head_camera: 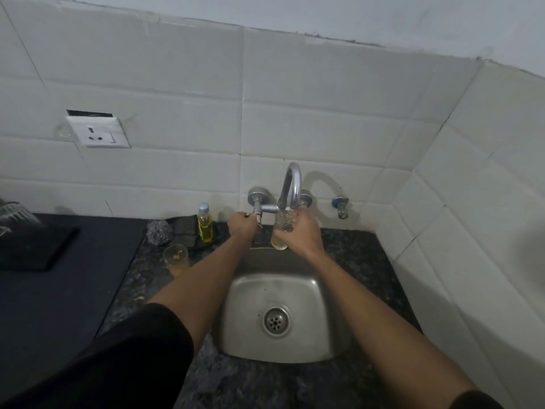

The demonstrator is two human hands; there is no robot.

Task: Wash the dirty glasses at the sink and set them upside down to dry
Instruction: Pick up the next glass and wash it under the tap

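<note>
Our right hand point(303, 231) grips a glass point(281, 231), fingers curled round it, holding it upright under the tap point(290, 184) above the sink point(236, 320). Our left hand point(242, 227) closes its fingers on the tap lever point(257, 215). Water flow cannot be confirmed; the view is dim. A second glass point(175, 259), apparently stained, stands on the bench point(368, 261) left of the sink, near a bottle point(204, 222).

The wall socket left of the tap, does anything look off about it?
Yes. The wall socket sits crooked on the tiles, tilted rather than square to the grout lines, and a dark open gap shows along its top edge, as if the plate does not cover its cut-out.
</note>
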